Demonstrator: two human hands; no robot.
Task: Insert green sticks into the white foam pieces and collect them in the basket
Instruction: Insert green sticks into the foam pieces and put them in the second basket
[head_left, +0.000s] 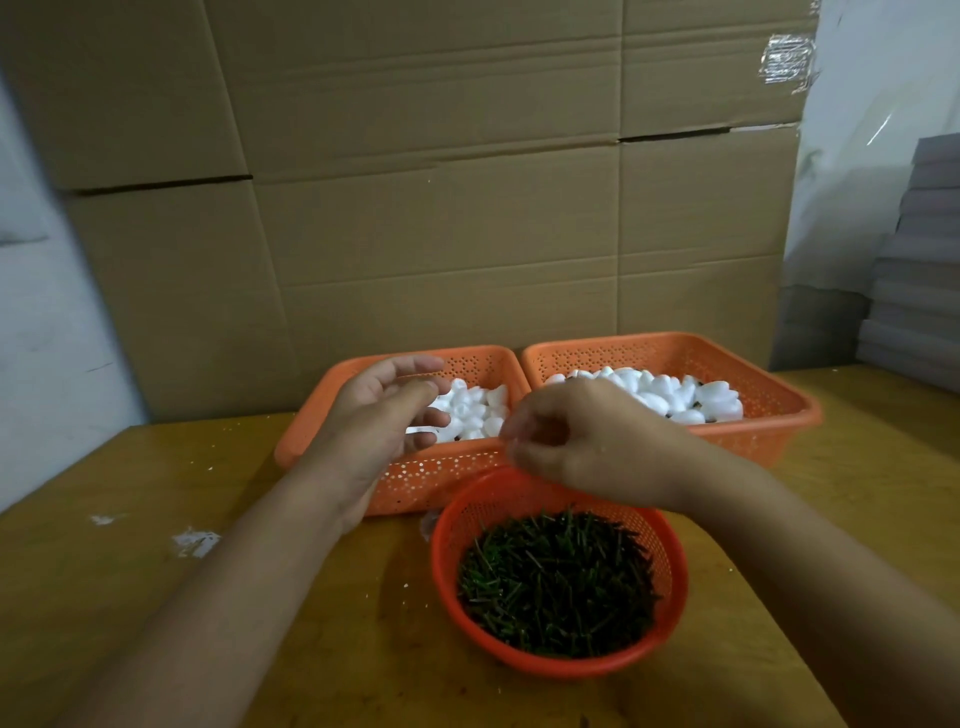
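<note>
Round orange basket (675, 613) of green sticks (556, 582) sits nearest me on the counter (130, 597). My right hand (587, 441) hovers over its far rim, fingers curled; can't tell if that grip holds anything. Left hand (384, 415) is loosely spread, holding nothing, over the left orange tray (415, 478) of white foam pieces (472, 410). Right orange tray (769, 410) touches it, more foam inside. Cardboard boxes (441, 182) close behind; open counter left and right.

packing workshop, stacked cardboard boxes (415, 182), worktable (130, 519)
</note>
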